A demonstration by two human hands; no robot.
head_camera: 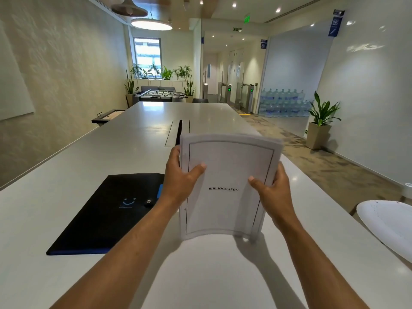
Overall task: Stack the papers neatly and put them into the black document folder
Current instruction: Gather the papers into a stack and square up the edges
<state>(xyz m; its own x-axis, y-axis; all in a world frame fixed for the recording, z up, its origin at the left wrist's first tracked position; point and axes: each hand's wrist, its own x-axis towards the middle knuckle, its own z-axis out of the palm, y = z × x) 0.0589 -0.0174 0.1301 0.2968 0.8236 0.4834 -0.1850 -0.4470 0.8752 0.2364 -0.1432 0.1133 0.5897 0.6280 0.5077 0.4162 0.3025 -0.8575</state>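
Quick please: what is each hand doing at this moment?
Left hand: closed on the papers, left edge.
Right hand: closed on the papers, right edge.

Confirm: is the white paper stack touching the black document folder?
Apart. Head view: white paper stack, held upright by both hands, stands right of the flat black document folder.

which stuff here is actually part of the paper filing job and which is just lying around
Part of the job:
- white paper stack titled BIBLIOGRAPHY, held upright in left hand and right hand
- flat black document folder with blue edge, shut, on the table

Just lying about:
- white round plate
- open cable slot in the white table
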